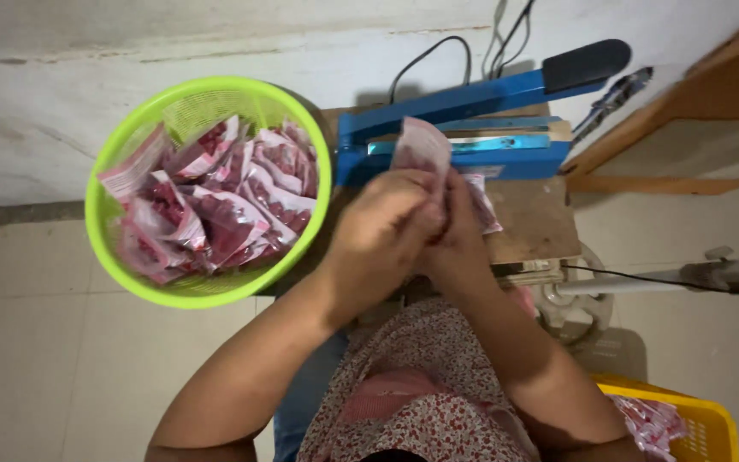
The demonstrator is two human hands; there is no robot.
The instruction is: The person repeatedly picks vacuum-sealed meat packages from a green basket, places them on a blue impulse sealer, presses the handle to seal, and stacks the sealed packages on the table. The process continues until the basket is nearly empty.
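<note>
Both hands meet over a small wooden stand (534,224), holding one small plastic packet (422,147) of red contents. My left hand (380,233) covers the packet's lower part, and my right hand (455,239) grips it from behind. The packet's top edge points toward a blue heat sealer (464,128) with its black-handled arm raised. A second packet (481,202) lies on the stand just right of my hands.
A lime green basket (301,111) with several filled red packets stands on the left. A yellow basket (712,421) holding more packets is at the lower right. Cables run up the white wall, and a wooden shelf (694,120) stands to the right.
</note>
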